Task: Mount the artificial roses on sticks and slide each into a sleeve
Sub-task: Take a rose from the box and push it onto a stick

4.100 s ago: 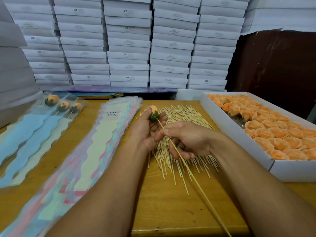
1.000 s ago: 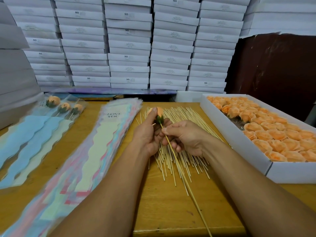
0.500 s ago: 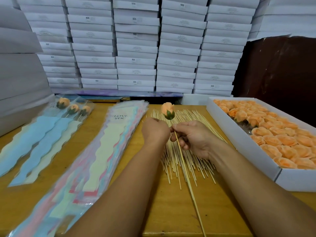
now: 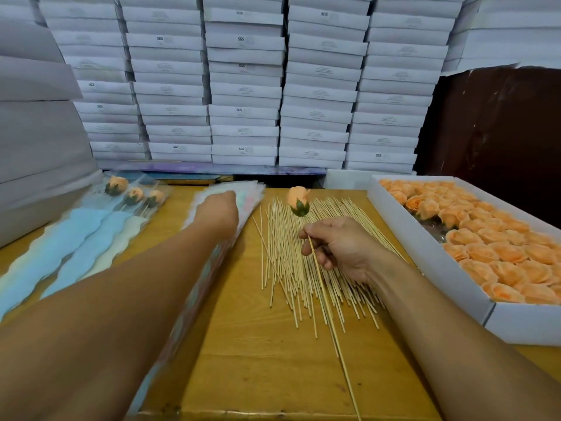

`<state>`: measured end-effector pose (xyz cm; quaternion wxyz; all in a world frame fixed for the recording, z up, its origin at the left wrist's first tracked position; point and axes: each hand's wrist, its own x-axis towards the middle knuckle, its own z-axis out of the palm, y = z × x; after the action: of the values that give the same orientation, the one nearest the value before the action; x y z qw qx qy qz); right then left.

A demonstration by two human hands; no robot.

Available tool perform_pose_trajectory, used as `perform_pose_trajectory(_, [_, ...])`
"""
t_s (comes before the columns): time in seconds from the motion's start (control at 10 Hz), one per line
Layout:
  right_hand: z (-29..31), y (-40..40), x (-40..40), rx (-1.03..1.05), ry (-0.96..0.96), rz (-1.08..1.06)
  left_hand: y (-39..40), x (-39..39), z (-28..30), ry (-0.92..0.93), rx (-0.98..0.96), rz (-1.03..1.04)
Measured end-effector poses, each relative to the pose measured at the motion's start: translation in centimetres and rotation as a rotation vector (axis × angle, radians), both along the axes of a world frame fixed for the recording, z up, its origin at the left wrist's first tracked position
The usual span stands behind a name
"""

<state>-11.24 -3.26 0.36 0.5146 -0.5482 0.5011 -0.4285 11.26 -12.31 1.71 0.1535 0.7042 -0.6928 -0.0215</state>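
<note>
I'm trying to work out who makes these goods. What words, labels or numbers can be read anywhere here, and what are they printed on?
"SGS": printed on the front edges of several of the stacked white boxes behind the table, for example at and.
Fine print on the small labels of those boxes: too small and blurred to read.
Lettering at the top of the stack of sleeves: covered by the left hand, not readable.

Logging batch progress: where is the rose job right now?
Done: three sleeved roses lie far left on the table. In hand: the right hand pinches a stick with a mounted rose; the left hand is on the stack of empty sleeves, its grip unclear. Left: sleeving this one, plus a box of loose roses and a pile of bare sticks.
</note>
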Motion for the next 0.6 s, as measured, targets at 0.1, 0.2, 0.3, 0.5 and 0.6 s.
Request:
perform_pose_trajectory(0.1, [-0.1, -0.1, 0.0, 0.009, 0.005, 0.007, -1.2, 1.5, -1.6, -0.071, 0.095, -0.003])
perform_pose_trajectory(0.2, [-0.1, -0.2, 0.0, 0.009, 0.008, 0.006, -2.0, 2.4, -3.5, -0.058, 0.186, 0.024])
perform_pose_trajectory(0.3, [-0.2, -0.2, 0.0, 0.011, 0.007, 0.009, -2.4, 2.3, -4.3, -0.131, 0.202, 0.035])
perform_pose_trajectory(0.5, [-0.2, -0.3, 0.1, 0.007, 0.005, 0.012, -1.7, 1.5, -4.0, -0.360, 0.158, 0.003])
perform_pose_trajectory(0.6, [-0.3, -0.3, -0.1, 0.008, 0.006, 0.005, -1.4, 1.4, -3.6, -0.324, 0.134, 0.015])
